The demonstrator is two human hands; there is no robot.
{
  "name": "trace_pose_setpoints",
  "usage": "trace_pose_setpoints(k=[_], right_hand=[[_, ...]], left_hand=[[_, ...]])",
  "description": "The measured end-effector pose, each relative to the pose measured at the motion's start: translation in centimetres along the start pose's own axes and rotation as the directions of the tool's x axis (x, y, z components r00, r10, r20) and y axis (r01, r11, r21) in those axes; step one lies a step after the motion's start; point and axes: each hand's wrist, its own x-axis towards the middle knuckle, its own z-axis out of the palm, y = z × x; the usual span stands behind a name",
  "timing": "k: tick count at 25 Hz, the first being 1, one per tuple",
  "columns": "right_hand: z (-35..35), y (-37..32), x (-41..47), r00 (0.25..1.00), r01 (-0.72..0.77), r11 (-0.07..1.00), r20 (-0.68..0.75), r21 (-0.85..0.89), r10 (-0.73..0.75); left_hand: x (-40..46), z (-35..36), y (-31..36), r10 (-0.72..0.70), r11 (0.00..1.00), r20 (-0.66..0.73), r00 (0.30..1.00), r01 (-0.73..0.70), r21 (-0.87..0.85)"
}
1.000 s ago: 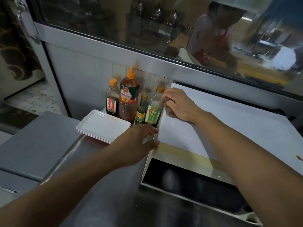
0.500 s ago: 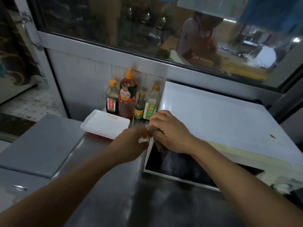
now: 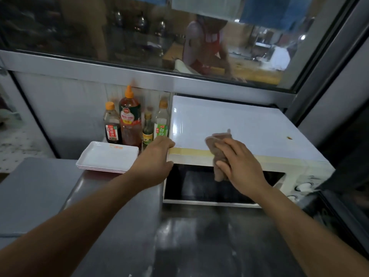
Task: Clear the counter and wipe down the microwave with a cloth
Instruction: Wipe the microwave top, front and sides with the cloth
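Gripping the cloth (image 3: 217,154), the right hand (image 3: 242,162) had slid rightward along the microwave (image 3: 239,124) front edge; the left hand (image 3: 154,158) clasped its corner.

Head-worn view, downward, close over microwave (image 3: 239,124).

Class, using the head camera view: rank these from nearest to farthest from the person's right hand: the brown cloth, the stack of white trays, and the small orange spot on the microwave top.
1. Brown cloth: under the right hand, at the microwave's front top edge.
2. Orange spot: off to the right on the microwave top.
3. White trays: far left on the counter, beyond the left hand.
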Motion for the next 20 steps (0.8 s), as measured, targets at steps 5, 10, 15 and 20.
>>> trace_pose_setpoints(k=[5, 10, 15, 20], right_hand=[[1.6, -6.3, 2.0, 0.998, 0.03, 0.998, -0.052, -0.048, -0.033], [2.4, -8.6, 3.1, 0.996, 0.047, 0.997, -0.074, -0.066, -0.052], [0.2, 0.8, -0.5, 0.996, 0.014, 0.994, -0.084, -0.106, -0.023], [-2.0, 11.2, -4.9, 0.986, -0.147, 0.982, -0.092, -0.118, 0.136]], left_hand=[[-0.3, 0.4, -0.3, 0.017, 1.0, -0.024, 1.0, -0.016, 0.016], [0.2, 1.2, 0.6, -0.058, 0.99, -0.063, 0.996, 0.066, 0.122], [1.5, 4.1, 4.6, -0.128, 0.93, -0.191, 0.973, 0.184, 0.318], [3.5, 8.4, 9.2, 0.014, 0.955, -0.137, 0.99, 0.027, 0.295]])
